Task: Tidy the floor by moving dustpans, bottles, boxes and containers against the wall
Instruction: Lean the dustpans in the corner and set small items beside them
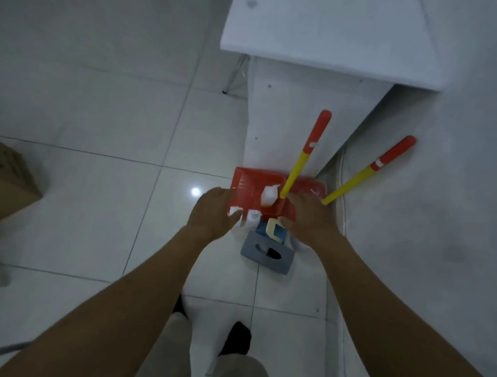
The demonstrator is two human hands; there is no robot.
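At the foot of the white wall, we have both hands down among the gathered items. Our left hand (212, 212) is curled at the near left edge of a red dustpan (248, 188), fingers closed about a small white bottle (236, 213) as far as we can judge; the grip itself is hidden. Our right hand (308, 216) rests on the dustpan's right side, and we cannot tell whether it is clamped on anything.

Outward from the hands, another white bottle (269, 196) sits in the dustpan, whose yellow-and-orange handle (305, 153) leans on the wall panel. A second handle (367, 170) leans to the right. A grey tissue box (267, 254) and a blue container (271, 232) lie just beside the dustpan.

We judge the task well advanced: this cluster already sits against the wall. A cardboard box (5, 183) stands well apart at left, seemingly still to be moved.

No brand, label or writing is legible.
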